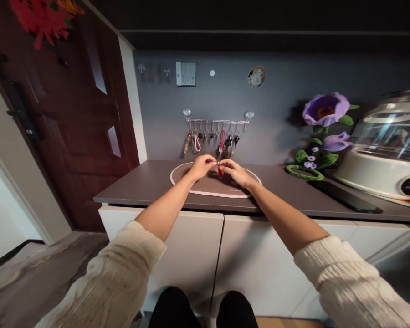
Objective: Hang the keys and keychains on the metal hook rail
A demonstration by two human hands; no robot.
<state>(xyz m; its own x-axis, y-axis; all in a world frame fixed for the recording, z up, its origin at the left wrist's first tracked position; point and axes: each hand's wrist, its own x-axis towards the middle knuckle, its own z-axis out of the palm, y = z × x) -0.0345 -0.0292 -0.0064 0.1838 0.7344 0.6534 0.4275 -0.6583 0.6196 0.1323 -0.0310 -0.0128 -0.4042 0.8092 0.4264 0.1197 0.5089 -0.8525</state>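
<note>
Over the brown mat [205, 186], my left hand [202, 167] and my right hand [235, 173] meet with fingertips pinched. Between them hangs a small red keychain [219, 171], with a bit of metal at its top where both hands grip. The fingers partly cover it, so its exact shape is hard to make out. Just behind, a wall-mounted hook rail [218, 121] carries several key sets, among them a pink loop [197, 144], a red strap [222, 138] and a brownish-gold fob [187, 144].
On the right of the counter [140, 182] lie a black phone [345, 197], a purple artificial flower [326, 109] and a white appliance [379, 171] with a clear cover. A switch panel [186, 74] is on the wall. A dark red door [75, 118] stands at left.
</note>
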